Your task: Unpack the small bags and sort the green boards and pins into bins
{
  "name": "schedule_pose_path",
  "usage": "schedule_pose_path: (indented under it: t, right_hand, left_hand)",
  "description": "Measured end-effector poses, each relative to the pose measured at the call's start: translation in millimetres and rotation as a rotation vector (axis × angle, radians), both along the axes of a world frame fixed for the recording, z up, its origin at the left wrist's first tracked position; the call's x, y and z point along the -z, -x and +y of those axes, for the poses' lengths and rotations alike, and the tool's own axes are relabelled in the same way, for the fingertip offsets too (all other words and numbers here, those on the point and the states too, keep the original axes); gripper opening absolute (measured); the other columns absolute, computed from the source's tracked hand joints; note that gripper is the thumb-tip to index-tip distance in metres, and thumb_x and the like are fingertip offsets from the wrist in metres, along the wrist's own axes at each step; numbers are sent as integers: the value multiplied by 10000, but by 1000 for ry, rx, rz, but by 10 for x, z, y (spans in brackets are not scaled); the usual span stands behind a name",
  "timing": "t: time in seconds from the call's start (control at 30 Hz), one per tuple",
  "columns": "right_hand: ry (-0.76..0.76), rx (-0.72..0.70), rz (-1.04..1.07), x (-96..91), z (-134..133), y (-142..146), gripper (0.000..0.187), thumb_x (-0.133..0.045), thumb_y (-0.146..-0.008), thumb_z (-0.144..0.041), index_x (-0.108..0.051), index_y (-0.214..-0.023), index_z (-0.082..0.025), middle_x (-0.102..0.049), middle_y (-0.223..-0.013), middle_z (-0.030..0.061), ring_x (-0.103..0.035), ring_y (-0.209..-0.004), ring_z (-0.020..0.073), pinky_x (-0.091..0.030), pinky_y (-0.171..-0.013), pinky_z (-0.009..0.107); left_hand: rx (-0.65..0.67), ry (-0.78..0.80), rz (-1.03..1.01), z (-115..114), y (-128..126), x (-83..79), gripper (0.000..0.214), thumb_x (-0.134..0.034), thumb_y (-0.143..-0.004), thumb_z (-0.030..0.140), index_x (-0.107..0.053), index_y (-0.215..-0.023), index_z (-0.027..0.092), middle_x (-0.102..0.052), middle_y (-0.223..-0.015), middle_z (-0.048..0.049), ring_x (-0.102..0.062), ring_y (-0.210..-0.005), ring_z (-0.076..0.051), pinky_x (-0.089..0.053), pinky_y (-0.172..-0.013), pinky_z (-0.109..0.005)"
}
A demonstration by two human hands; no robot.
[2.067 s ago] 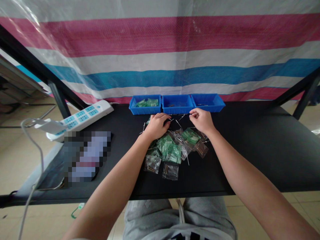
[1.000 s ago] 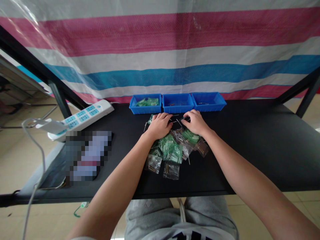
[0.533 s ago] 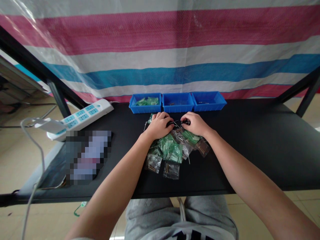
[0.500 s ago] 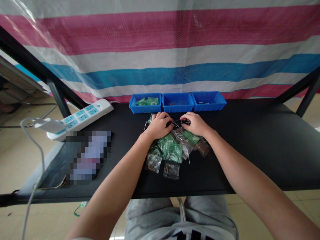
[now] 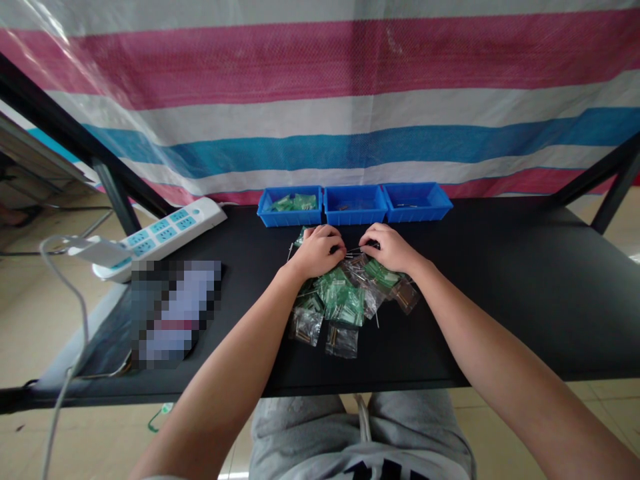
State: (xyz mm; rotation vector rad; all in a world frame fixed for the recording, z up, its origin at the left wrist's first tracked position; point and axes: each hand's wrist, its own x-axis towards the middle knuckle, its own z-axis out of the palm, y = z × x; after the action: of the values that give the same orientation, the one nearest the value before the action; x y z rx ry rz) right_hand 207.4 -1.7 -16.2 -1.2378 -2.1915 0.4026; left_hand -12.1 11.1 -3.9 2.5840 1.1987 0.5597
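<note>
A pile of small plastic packets lies before me: green bags [image 5: 343, 297], and clear bags with brass-coloured pins [image 5: 306, 327]. My left hand [image 5: 321, 250] rests over the back left of the pile, fingers curled together; what they hold is hidden. My right hand [image 5: 387, 247] is closed at the back right, thumb and fingertips pinched at a thin metal rod. More thin metal rods [image 5: 353, 254] lie in the gap between both hands. Another rod [image 5: 377, 319] sticks out at the front of the pile.
Three blue bins stand behind the pile: the left bin [image 5: 290, 219] holds green packets, the middle bin [image 5: 356, 217] a small item, the right bin [image 5: 419, 215] a few thin pieces. A power strip [image 5: 200, 220] and a blurred-out flat object [image 5: 183, 313] lie at left.
My right fingertips have closed in and shifted slightly left, and the dark gap beneath them is gone. The rods between the hands lie differently. My left hand has hardly moved.
</note>
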Motion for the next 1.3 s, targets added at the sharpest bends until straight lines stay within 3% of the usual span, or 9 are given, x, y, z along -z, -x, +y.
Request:
schedule_pose_path:
  t: [0.23,0.4,0.67,0.77,0.97,1.3]
  right_hand:
    - [-62,54,40,-77,-48,45,91,-603,-863,-251,-677,-841,-203,-701,-895,67,-574,-918,237,-416,-857,391]
    - [-115,-4,46,-156,-111,104,103,-580,-881,-267,-661,-853,-210,-697,-873,68,-574,-903,238,-423,-829,383]
    - [-194,-2,95,-177,-146,147,116,-572,-882,-294,-646,-904,-207,-673,-853,66,-585,-861,224,-463,-812,359]
    - [-185,65,143,-185,-142,130,161,-581,-877,-343,-652,-938,-212,-681,-865,60,-602,-878,224,-466,-846,366]
    - [-107,68,187,-227,-150,141,296,-480,-932,-347,-643,-737,-193,-687,-757,51,-617,-749,189,-459,-753,329]
    - [-82,71,298,-211,-148,161,202,-570,-884,-323,-682,-807,-174,-708,-785,54,-626,-713,170,-456,-639,277]
  left_hand:
    - [6,-19,-21,-33,-1,-62,262,-466,-905,319,-704,-886,211,-665,-1097,-55,-566,-1056,-229,-307,-966,-431]
    - [0,-44,-85,-52,-17,-98,365,-355,-978,400,-666,-1006,211,-681,-1091,-49,-579,-1041,-206,-307,-935,-394]
    - [52,2,-170,-20,-28,-120,332,-378,-966,331,-648,-853,174,-698,-905,-54,-624,-885,-178,-400,-845,-332]
    - [32,19,-262,-23,-31,-152,301,-410,-949,327,-644,-846,169,-696,-905,-67,-631,-870,-178,-438,-833,-316]
    - [39,26,-371,-19,-26,-152,286,-433,-939,332,-654,-857,171,-694,-926,-69,-634,-876,-173,-471,-852,-297]
    - [12,51,-391,4,-23,-117,393,-408,-947,406,-680,-813,156,-699,-795,-55,-632,-742,-163,-471,-731,-280]
